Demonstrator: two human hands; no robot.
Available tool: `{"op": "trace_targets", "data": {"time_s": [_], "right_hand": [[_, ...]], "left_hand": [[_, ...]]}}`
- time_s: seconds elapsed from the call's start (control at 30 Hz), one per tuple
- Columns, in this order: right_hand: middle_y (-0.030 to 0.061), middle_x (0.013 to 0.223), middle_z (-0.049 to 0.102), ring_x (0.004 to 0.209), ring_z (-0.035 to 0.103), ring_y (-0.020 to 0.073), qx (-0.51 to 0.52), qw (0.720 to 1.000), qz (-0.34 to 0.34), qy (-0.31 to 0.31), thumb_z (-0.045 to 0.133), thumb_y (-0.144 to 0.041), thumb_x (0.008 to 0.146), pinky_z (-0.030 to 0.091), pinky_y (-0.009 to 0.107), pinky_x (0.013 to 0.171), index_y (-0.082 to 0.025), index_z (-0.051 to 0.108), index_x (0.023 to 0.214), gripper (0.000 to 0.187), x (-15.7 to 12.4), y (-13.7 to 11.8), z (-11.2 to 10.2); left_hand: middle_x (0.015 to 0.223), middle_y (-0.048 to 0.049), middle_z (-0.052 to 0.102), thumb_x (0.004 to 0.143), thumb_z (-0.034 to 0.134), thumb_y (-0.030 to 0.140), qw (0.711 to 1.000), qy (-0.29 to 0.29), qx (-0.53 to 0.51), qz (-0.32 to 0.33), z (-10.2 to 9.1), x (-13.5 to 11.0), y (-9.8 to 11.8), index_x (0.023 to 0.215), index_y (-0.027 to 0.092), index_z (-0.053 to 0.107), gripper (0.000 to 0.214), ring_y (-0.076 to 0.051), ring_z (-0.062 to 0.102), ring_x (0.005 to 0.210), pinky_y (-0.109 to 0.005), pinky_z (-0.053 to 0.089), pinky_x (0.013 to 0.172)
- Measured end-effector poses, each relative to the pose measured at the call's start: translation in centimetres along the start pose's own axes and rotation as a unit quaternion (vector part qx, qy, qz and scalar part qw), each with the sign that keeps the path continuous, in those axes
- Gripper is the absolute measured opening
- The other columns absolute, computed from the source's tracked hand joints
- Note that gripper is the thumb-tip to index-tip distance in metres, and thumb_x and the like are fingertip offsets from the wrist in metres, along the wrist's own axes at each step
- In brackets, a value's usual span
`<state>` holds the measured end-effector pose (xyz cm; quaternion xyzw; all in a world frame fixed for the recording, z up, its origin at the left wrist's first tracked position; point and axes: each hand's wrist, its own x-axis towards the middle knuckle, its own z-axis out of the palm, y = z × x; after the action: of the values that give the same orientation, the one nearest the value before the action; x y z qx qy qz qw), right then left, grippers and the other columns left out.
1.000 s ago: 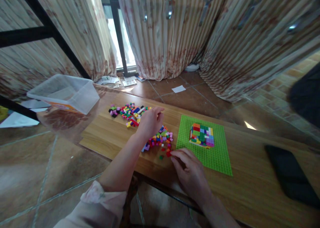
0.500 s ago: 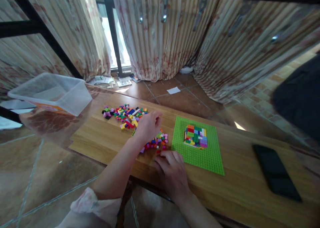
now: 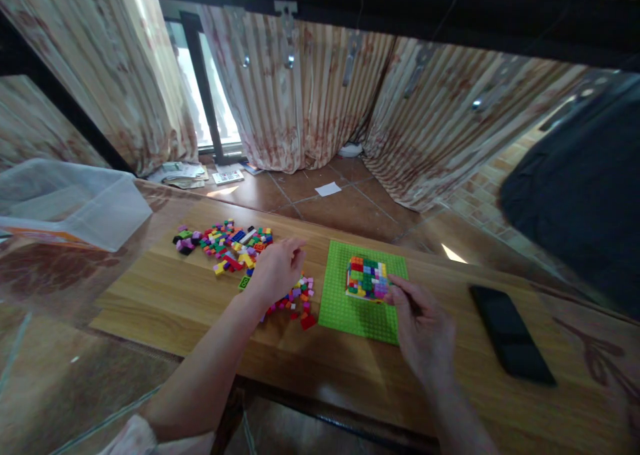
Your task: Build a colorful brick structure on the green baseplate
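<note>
A block structure of many-coloured toy bricks (image 3: 367, 278) stands on the green baseplate (image 3: 335, 308). At its right side is my right hand (image 3: 425, 325), thumb and forefinger pinched together at the structure's edge. Whatever lies between those fingertips is hidden. My left hand (image 3: 277, 268) hovers over the loose toy bricks (image 3: 235, 248), its fingers curled inward; I cannot make out anything in them. A flat red brick (image 3: 308, 321) lies at the near edge of the pile, left of the baseplate.
The wooden table (image 3: 200, 315) carries a black phone (image 3: 510, 335) at the right. A clear plastic bin (image 3: 120, 208) stands at the far left. Striped curtains (image 3: 315, 102) hang behind, and a dark shape (image 3: 575, 195) fills the right side.
My right hand has moved right from the near edge of the pile to the brick structure. The left hand stays over the loose bricks. The whole view has shifted right.
</note>
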<state>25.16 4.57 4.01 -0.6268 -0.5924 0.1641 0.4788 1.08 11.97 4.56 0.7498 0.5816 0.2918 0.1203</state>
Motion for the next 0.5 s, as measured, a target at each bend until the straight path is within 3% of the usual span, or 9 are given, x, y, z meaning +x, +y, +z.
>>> {"op": "trace_targets", "data": {"time_s": [0.13, 0.37, 0.5], "right_hand": [[0.0057, 0.08, 0.072, 0.07, 0.068, 0.0194, 0.058, 0.994, 0.086, 0.026, 0.058, -0.041, 0.084, 0.056, 0.035, 0.067, -0.019, 0.069, 0.1, 0.03, 0.6, 0.8, -0.5], [0.0047, 0.085, 0.073, 0.071, 0.069, 0.0173, 0.259, 0.945, 0.168, -0.107, 0.066, -0.039, 0.079, 0.059, 0.035, 0.067, -0.021, 0.071, 0.094, 0.025, -1.4, -0.8, 1.9], [0.0037, 0.087, 0.073, 0.07, 0.068, 0.0153, 0.302, 0.925, 0.193, -0.128, 0.068, -0.038, 0.077, 0.059, 0.033, 0.066, -0.021, 0.071, 0.091, 0.022, -1.9, -0.7, 2.8]], "left_hand": [[0.087, -0.0058, 0.073, 0.085, 0.048, 0.018, 1.0, -0.001, 0.004, -0.002, 0.3, 0.1, 0.2, 0.101, 0.016, 0.068, 0.025, -0.015, 0.066, 0.072, -0.024, 0.05, 0.069], [0.09, -0.0057, 0.073, 0.086, 0.048, 0.019, 1.0, -0.006, 0.005, 0.004, 0.4, 0.0, 0.1, 0.101, 0.017, 0.068, 0.025, -0.016, 0.066, 0.075, -0.025, 0.05, 0.071], [0.091, -0.0061, 0.073, 0.086, 0.048, 0.02, 1.0, -0.018, 0.016, -0.001, 0.3, -0.1, 0.2, 0.102, 0.016, 0.067, 0.026, -0.016, 0.067, 0.075, -0.026, 0.05, 0.074]]}}
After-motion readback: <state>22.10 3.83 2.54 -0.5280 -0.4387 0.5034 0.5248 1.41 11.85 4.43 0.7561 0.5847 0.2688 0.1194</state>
